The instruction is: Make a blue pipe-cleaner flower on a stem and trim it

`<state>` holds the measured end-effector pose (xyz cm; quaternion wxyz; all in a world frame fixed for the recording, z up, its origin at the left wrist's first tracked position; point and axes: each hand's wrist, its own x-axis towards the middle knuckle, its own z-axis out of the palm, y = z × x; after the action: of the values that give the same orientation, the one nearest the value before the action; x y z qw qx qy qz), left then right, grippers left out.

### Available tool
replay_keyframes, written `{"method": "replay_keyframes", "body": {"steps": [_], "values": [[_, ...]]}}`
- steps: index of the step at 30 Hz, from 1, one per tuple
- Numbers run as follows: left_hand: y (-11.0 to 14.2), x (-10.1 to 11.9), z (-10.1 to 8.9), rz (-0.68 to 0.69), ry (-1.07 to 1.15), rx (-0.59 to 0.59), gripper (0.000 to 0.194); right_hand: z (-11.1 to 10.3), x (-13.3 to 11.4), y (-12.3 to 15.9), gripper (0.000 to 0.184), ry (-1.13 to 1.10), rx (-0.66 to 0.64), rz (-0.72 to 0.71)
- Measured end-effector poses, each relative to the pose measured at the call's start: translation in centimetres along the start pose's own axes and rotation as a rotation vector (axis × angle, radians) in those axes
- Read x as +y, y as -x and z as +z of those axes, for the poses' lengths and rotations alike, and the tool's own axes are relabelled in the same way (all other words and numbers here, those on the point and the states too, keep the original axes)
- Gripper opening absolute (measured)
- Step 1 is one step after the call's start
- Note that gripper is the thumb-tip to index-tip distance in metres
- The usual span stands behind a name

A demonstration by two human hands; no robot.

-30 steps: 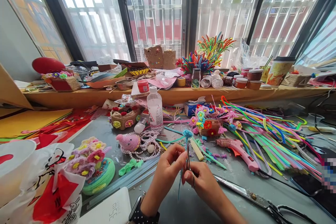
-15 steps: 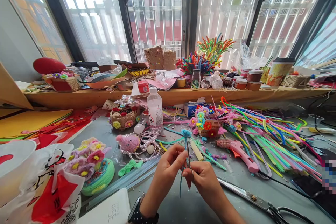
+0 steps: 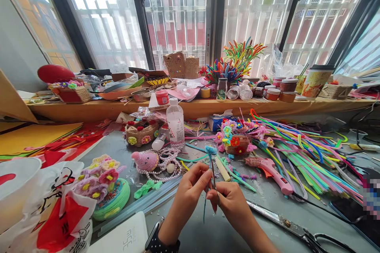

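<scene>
Low in the middle of the view, my left hand [image 3: 194, 184] pinches the stem of a blue pipe-cleaner flower [image 3: 210, 150], whose fluffy head stands above my fingers. The thin blue tail of the stem hangs below them. Closed beside it, my right hand [image 3: 227, 199] grips small scissors [image 3: 214, 180]; their slim metal blades point up along the stem. My fingers hide most of the handles. Just behind my hands lies a cream glue stick-like bar [image 3: 222, 169]. To the right rest a pink glue gun [image 3: 271, 172] and large scissors [image 3: 282, 221].
Bundled pipe cleaners [image 3: 311, 170] cover the right side. Behind my hands stand a water bottle [image 3: 175, 122] and flower-trimmed baskets [image 3: 141, 131]. On the left are a flower ornament [image 3: 111, 201], a plastic bag [image 3: 62, 213] and a white box [image 3: 121, 235]. The glue gun's cord crosses the right side.
Both hands stay almost in place, still holding the blue flower and the small scissors. The scissor blades have tilted slightly against the stem.
</scene>
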<state>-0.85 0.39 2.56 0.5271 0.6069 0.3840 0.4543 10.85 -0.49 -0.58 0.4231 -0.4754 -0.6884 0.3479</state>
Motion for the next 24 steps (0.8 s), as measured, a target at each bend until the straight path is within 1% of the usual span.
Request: {"method": "replay_keyframes", "body": {"steps": [5,9,14,19,24], "values": [[-0.04,0.35,0.02,-0.002,0.023,0.038,0.02,-0.01,-0.12,0.07,0.069,0.008,0.004,0.0],[-0.04,0.45,0.02,0.004,0.026,0.064,0.02,0.0,-0.12,0.2,0.069,-0.04,-0.022,0.01],[-0.03,0.33,0.01,0.017,0.022,0.045,0.018,-0.04,-0.06,0.23,0.069,-0.112,-0.077,0.011],[-0.02,0.28,0.05,0.009,0.022,0.02,0.02,-0.02,-0.06,0.18,0.07,-0.052,-0.053,0.029],[-0.05,0.25,0.17,-0.01,0.03,0.01,0.023,0.07,-0.06,0.2,0.072,-0.025,-0.052,0.0]]}}
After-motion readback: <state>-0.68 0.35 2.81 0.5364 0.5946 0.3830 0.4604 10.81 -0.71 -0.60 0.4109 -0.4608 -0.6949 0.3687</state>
